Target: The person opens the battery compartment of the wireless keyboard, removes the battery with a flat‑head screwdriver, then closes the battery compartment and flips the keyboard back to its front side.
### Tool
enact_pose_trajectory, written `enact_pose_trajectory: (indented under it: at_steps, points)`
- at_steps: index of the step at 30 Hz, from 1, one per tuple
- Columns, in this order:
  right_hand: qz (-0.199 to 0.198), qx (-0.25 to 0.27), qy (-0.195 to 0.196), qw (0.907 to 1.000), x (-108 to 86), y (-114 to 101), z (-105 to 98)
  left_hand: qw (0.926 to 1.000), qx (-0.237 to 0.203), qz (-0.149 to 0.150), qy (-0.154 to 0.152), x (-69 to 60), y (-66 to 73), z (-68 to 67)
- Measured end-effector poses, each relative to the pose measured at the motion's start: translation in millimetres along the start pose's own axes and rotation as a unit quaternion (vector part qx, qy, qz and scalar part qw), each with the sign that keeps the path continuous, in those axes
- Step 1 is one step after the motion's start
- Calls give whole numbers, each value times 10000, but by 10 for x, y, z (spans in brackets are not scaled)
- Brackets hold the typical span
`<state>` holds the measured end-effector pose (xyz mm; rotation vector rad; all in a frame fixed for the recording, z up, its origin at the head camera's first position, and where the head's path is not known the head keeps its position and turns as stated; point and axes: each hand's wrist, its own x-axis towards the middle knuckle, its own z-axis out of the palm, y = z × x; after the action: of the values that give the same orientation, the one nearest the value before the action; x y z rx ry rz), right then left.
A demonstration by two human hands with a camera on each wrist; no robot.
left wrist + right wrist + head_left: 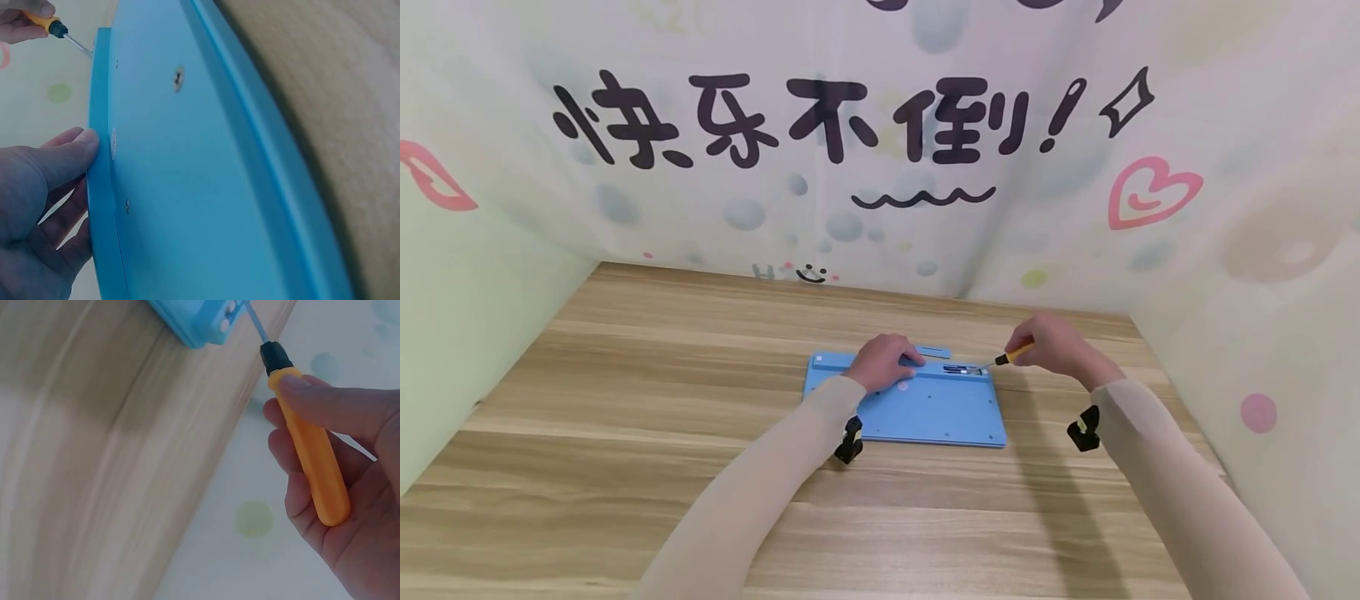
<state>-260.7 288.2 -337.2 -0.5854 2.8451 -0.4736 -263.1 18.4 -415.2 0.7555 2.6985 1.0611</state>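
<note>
A light blue keyboard lies underside up on the wooden table, with small screws in its back. My left hand grips its raised far edge; in the left wrist view the thumb presses on top and the fingers lie behind. Near the right end of that edge is an uncovered battery compartment with batteries inside. From the right, my right hand holds a screwdriver by its yellow handle, its metal shaft reaching to the compartment. Its exact tip is too small to make out. Just behind the keyboard lies a small blue battery cover.
Light wood tabletop surrounds the keyboard. Behind it hangs a white printed curtain with black lettering, and similar walls stand to the left and right. Black wrist cameras are strapped at both sleeves.
</note>
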Motion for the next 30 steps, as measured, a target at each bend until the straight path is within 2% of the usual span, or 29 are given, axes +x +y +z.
enact_pose_trajectory:
  at_steps: [5,11,20,30]
  points:
    - [-3,422,216,9989,-46,135,114,10000,63,32,58,17,-33,24]
    - [80,681,328,9971,-90,227,222,9998,65,133,103,30,-59,42]
    - [185,837,468,9952,-137,277,309,9999,49,75,127,21,-40,46]
    - [542,1261,502,9893,-225,310,402,9996,77,179,179,29,-68,61]
